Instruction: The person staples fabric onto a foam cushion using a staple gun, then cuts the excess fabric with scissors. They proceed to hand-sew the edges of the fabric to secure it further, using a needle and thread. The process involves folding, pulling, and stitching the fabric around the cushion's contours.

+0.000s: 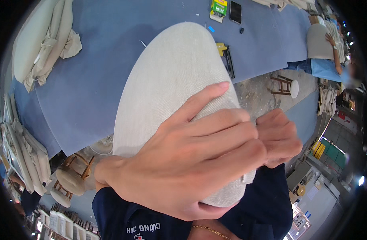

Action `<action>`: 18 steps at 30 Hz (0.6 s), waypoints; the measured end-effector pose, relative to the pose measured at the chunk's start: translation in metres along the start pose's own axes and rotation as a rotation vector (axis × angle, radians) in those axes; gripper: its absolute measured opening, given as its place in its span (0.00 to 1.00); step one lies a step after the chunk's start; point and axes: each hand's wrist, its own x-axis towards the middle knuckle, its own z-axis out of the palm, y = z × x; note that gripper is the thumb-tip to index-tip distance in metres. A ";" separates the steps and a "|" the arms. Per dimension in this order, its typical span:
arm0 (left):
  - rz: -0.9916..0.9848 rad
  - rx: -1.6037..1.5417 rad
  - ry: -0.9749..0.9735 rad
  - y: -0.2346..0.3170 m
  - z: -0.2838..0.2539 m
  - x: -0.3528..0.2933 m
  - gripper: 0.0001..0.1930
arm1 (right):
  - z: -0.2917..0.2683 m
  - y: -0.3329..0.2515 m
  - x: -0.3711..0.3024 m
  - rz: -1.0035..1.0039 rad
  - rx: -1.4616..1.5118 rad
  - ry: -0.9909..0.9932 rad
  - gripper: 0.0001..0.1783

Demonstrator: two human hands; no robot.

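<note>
A rounded chair-back panel covered in off-white woven fabric (167, 76) stands tilted close in front of me, its curved top reaching over the blue table. My left hand (195, 156) lies across its lower part. The thumb presses near the right edge, and the other fingers curl around that edge. Beyond those knuckles, at the panel's right side, my right hand (278, 138) is closed in a fist. Its fingertips and whatever they grip are hidden. A short fold of fabric (248, 177) shows below the left fingers.
On the blue table (87, 84) lie a green-yellow box (219, 10), a phone (236, 13) and a black-and-yellow tool (229, 60), partly hidden. Covered panels (47, 40) are piled at the left. A stool (294, 89) stands at right, below another person's hand (331, 39) on a panel.
</note>
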 end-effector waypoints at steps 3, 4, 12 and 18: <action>0.024 0.024 0.091 0.001 0.006 0.002 0.24 | 0.029 0.009 0.004 -0.050 0.091 0.263 0.15; 0.029 0.030 0.098 0.003 0.007 0.001 0.24 | 0.033 0.010 0.001 -0.074 0.105 0.308 0.15; -0.003 -0.012 0.081 0.004 0.000 0.001 0.26 | 0.002 0.007 0.002 -0.034 0.017 0.072 0.18; 0.006 0.000 0.068 0.002 0.007 0.000 0.26 | 0.001 -0.005 0.001 0.000 -0.058 0.081 0.17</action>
